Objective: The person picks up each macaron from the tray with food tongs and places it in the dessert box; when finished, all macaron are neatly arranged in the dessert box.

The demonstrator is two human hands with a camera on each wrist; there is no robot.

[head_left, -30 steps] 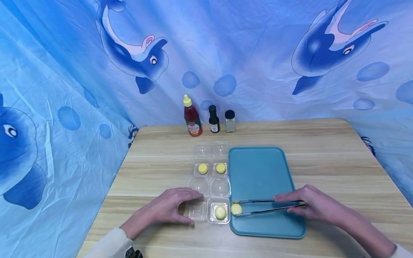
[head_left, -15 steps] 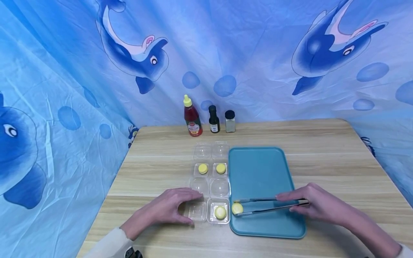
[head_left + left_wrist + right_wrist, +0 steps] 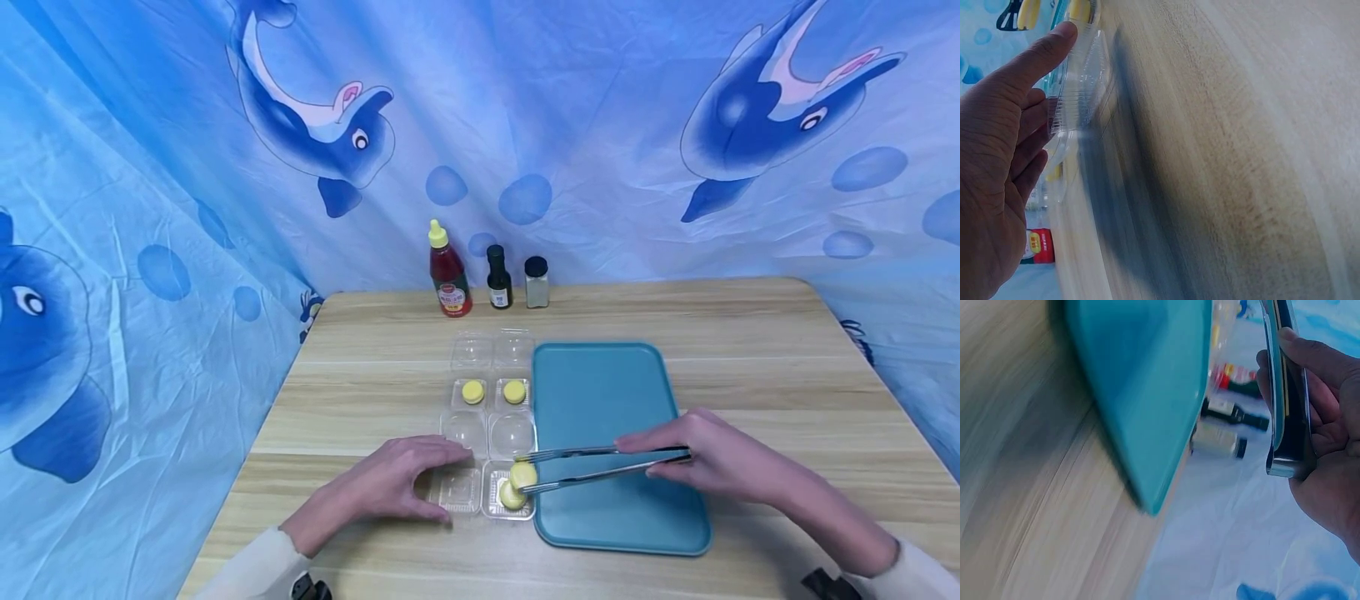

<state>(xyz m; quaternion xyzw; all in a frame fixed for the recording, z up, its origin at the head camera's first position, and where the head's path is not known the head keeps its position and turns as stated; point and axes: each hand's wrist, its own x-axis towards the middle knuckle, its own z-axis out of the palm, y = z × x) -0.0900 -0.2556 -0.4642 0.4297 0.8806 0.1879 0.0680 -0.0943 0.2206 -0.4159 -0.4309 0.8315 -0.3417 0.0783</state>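
In the head view my right hand grips metal tongs. A yellow macaron sits between their tips, above the front right compartment of the clear plastic container. Another macaron lies in that compartment, partly covered from view by the first. My left hand holds the container's front left corner, thumb on the near side and fingers on the far side. The left wrist view shows the thumb against the clear plastic. The tongs' bent end lies in my right palm in the right wrist view.
Two more macarons sit in a second clear container behind, its lids raised. A teal tray lies to the right. Along the back edge stand a red sauce bottle, a small dark bottle and a black-capped jar.
My right hand has moved left with the tongs, and the macaron between the tips has gone from the tray's left edge to above the front right compartment. My left hand has stayed put.
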